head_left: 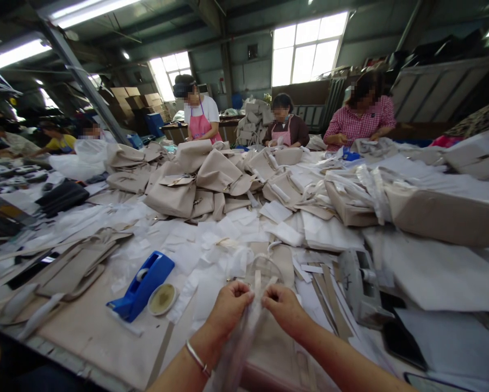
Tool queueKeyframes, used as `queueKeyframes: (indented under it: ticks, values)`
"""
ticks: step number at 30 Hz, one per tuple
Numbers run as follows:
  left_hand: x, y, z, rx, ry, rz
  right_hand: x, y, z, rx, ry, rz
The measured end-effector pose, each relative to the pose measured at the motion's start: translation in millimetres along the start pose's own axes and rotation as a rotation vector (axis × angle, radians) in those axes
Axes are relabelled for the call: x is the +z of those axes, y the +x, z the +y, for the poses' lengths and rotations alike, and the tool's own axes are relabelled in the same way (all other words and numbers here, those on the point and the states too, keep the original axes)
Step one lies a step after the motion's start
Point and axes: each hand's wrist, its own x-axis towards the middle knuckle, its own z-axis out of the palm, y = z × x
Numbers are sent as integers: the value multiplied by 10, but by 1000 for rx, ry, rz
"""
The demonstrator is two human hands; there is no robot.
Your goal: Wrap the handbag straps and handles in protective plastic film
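My left hand (233, 302) has its fingertips pinched together, with a silver bangle round the wrist below. Facing it, just a small gap away, my right hand (284, 308) is closed in a similar pinch. Translucent plastic film (244, 343) runs between the hands and hangs down toward my body, and both hands appear to grip it. Beyond the fingertips, a pale strap (258, 279) shows through the plastic. A beige bag panel (268, 340) lies beneath my forearms. The exact edges between my fingers are hidden.
A blue tape dispenser (144, 286) and a round dish (162, 299) stand to the left; a grey tape dispenser (360, 286) is at right. Beige bags (174, 196) are heaped ahead among white sheets. Across the table several people work. Another person's hand shows at the left edge.
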Motion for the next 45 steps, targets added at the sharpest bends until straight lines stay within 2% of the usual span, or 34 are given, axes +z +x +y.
queueKeyframes:
  ticks: [2,5,12,18,21,23,27,33,37,40,42,45]
  values:
    - [-12,-11,14,-16,-37,-5,-20,-2,58,-17,-29,48]
    - [-17,-6,2,-34,-93,-12,-47,-19,93,-58,-63,54]
    - [29,53,-133,-21,-182,-3,-43,-35,-75,-83,-162,53]
    - [90,65,-199,12,-135,52,14,-18,-57,-168,-326,71]
    - [73,70,-203,13,-93,41,13,-35,-8,-224,-367,86]
    - [41,75,-190,16,-55,2,-8,-48,18,-209,-323,66]
    - [-43,90,-89,40,123,-124,-68,-70,60,-72,-88,-56]
    - [-131,151,196,280,665,-242,-96,-53,136,17,163,-59]
    - [-142,205,341,361,935,-274,-110,-15,158,111,290,-138]
    - [-129,240,402,393,1066,-282,-152,3,155,196,270,-159]
    - [-114,264,435,435,1127,-297,-196,2,136,194,182,-155]
    - [-78,302,499,554,1190,-371,-274,-10,78,-31,-52,-89]
